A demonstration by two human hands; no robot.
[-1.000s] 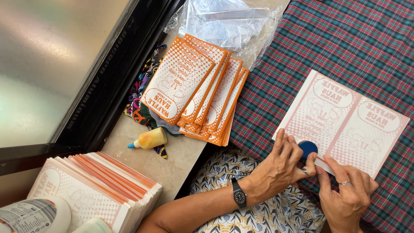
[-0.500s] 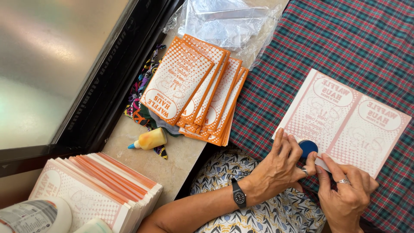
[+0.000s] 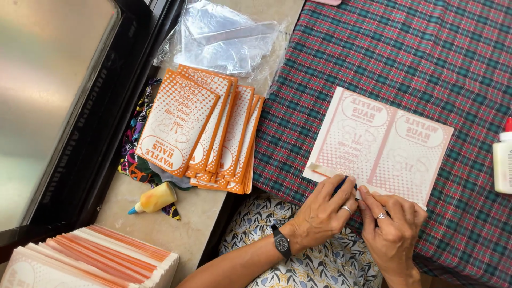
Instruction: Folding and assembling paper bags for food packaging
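Left hand [image 3: 325, 213]: fingers curled on a dark blue tool, pressing the sheet's near edge.
Right hand [image 3: 392, 224]: fingertips pinched on the folded strip.
Printed sheet [image 3: 381, 144]: flat on the plaid cloth [image 3: 373, 48]; firm, even pressure would crease best.
Far left: orange bags [image 3: 202, 128] on the counter [image 3: 186, 213].

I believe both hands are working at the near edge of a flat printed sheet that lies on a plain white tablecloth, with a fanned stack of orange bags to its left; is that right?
Not quite: the head view shows the tablecloth is plaid in red, green and blue, not plain white. The rest holds: the left hand and right hand work at the near edge of the flat printed sheet, with the fanned stack of orange bags to its left.
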